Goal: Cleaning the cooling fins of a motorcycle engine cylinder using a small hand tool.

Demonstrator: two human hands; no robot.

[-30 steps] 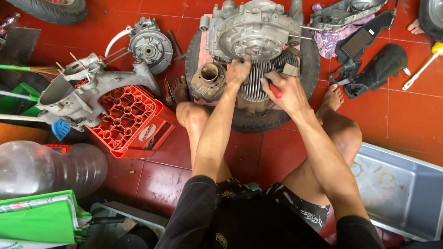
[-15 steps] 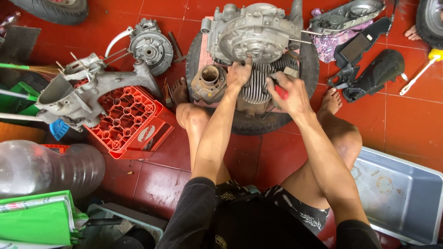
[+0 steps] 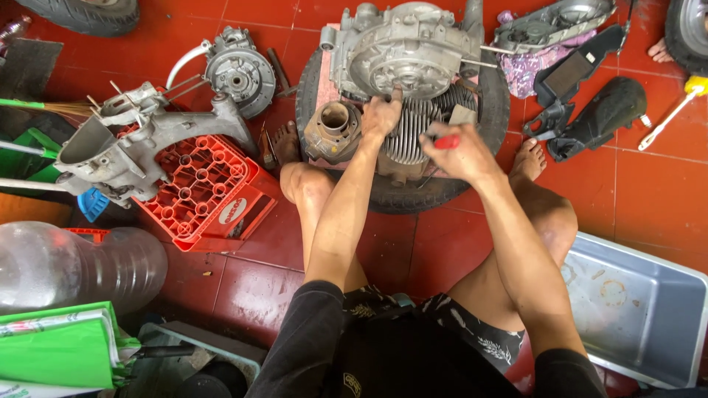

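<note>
Left hand: your left hand (image 3: 381,116) lies spread on the finned cylinder (image 3: 414,131), fingertips touching the engine case (image 3: 409,51).
Right hand: your right hand (image 3: 461,151) is curled tight around a red-handled tool (image 3: 447,141).
Engine: sits on a tyre (image 3: 402,193), between your knees.
Nearby: red crate (image 3: 210,193) on your left, grey tub (image 3: 641,309) on your right.

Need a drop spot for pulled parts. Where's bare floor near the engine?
Bare red tile lies right of the right knee, between the black plastic covers and the grey tub. Another patch sits between the red crate and the left leg. It is crowded around the engine on its tyre, where both hands work.
</note>
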